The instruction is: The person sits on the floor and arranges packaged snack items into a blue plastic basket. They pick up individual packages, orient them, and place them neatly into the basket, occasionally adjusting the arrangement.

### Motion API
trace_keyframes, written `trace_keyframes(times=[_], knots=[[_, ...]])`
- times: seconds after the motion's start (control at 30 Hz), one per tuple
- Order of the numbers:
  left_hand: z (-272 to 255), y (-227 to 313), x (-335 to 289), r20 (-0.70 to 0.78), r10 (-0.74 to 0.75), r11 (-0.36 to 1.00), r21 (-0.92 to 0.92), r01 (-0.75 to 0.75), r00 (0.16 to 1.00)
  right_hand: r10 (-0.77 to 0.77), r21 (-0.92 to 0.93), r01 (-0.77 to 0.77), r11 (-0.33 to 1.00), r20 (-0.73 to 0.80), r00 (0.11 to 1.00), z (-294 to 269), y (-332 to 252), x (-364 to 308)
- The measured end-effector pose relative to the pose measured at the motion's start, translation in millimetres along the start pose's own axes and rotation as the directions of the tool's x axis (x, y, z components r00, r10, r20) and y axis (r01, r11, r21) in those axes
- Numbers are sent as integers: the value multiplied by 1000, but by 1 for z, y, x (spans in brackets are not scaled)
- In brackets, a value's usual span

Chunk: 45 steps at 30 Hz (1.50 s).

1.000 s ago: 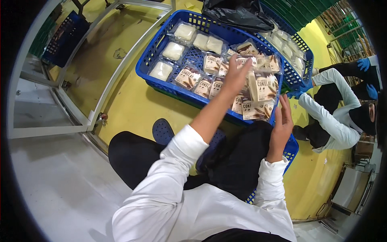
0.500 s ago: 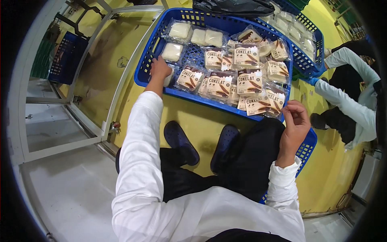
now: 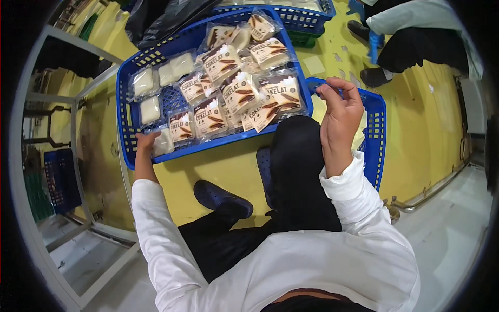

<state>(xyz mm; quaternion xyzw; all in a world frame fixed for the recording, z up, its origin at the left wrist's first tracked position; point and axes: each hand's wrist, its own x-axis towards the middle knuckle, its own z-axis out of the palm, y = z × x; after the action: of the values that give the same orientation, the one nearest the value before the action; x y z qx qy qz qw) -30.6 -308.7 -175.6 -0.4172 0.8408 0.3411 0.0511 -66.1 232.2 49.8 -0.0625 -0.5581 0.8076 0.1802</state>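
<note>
Far over on the left, a pale metal frame [image 3: 109,273] stands by the large blue perforated plastic crate [image 3: 202,145], and straight to that crate's near left corner: the bare left hand [image 3: 148,139] is there, thumb against a white square pack in clear film [image 3: 165,141]; whether the fingers close on it, I cannot tell. Just beyond sit more white packs [image 3: 150,109], and to their right comes a crowded heap of clear packs with cream-and-brown labels [image 3: 209,115], some overlapping. Below, 2 dark blue perforated clogs [image 3: 223,198] on the yellow floor [image 3: 421,119]. Over to the bare right hand [image 3: 340,122], just off the crate's right end, fingers curled in narrow toward the thumb; whether the tips meet, I cannot tell. Behind it, another blue plastic crate [image 3: 377,136], and up toward the top right, a co-worker's blue-gloved hand [image 3: 374,47].
</note>
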Motion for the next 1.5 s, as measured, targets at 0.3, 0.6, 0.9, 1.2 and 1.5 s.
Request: trace_keyframes(times=[0.3, 0.6, 0.9, 1.2, 1.5], knots=[[-62, 68, -60, -454, 280, 952, 245, -184, 846, 437, -790, 111, 604, 443, 783, 6, 25, 23], [0, 194, -165, 145, 209, 831, -547, -98, 967, 456, -814, 267, 516, 525, 719, -6, 58, 44], [28, 212, -276, -133, 359, 444, -846, -294, 924, 39, -422, 83, 903, 274, 961, 17, 1, 20], [33, 243, -337, -229, 244, -155, -968, -195, 942, 337, -296, -189, 936, 605, 722, 86, 11, -38], [41, 244, -339, -276, 184, -184, -952, -243, 943, 328, -194, -268, 944, 665, 672, 81, 15, -41]])
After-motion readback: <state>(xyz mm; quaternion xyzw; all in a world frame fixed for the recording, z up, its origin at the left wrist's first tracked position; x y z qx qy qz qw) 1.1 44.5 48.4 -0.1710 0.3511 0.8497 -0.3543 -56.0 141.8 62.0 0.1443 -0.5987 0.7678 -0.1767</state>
